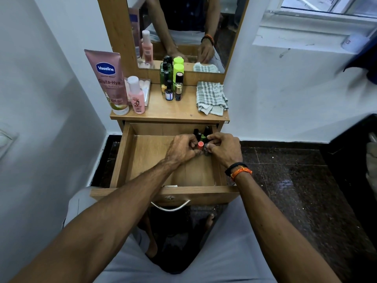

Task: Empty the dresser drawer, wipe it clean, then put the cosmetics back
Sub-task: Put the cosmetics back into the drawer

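The wooden drawer (151, 158) is pulled out under the dresser top (173, 111). In its far right corner stand a few small dark bottles (201, 132). Both my hands meet there: my left hand (181, 149) pinches a small red-capped bottle (200, 145), and my right hand (222, 148) is closed around another small dark item beside it, mostly hidden by the fingers. On the dresser top stand a pink Vaseline tube (111, 80), a pink bottle (137, 97), several small bottles with green and black caps (173, 81) and a checked cloth (211, 98).
A clear box (145, 88) sits behind the pink bottle. The mirror (183, 31) rises behind the dresser top. White walls close in on the left and right; dark tiled floor (285, 180) lies to the right. My knees are under the drawer front with its metal handle (170, 208).
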The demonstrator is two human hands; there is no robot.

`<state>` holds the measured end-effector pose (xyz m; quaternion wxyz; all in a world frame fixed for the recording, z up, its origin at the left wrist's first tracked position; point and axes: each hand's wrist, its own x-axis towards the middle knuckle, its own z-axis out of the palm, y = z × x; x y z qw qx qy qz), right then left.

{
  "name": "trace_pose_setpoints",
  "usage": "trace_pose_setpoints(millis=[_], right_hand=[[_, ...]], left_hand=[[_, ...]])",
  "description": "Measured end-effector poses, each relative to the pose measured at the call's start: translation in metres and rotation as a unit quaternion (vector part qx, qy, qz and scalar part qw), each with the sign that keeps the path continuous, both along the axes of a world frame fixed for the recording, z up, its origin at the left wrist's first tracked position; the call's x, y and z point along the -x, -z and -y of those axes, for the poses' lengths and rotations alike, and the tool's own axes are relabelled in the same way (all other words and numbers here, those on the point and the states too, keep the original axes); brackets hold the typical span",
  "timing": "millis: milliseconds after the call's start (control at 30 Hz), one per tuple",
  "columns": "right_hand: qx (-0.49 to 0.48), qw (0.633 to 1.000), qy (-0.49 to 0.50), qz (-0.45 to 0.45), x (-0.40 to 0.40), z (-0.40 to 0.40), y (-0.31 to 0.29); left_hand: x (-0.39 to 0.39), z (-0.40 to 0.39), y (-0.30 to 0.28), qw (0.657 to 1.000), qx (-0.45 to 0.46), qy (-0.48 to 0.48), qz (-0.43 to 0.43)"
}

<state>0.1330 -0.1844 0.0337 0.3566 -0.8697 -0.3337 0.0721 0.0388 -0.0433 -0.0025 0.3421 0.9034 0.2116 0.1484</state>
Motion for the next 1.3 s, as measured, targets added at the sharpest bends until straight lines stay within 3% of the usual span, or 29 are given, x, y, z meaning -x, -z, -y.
trace_pose_setpoints(millis=[867, 1300], right_hand=[[-0.011, 1.000, 0.015, -0.005, 0.003, -0.001, -0.003], [0.044, 0.997, -0.055, -0.021, 0.010, -0.005, 0.004]], left_hand=[[0.009, -0.008, 0.000, 1.000, 0.012, 0.001, -0.015], [0.011, -0.003, 0.001, 0.998, 0.007, 0.063, 0.007]])
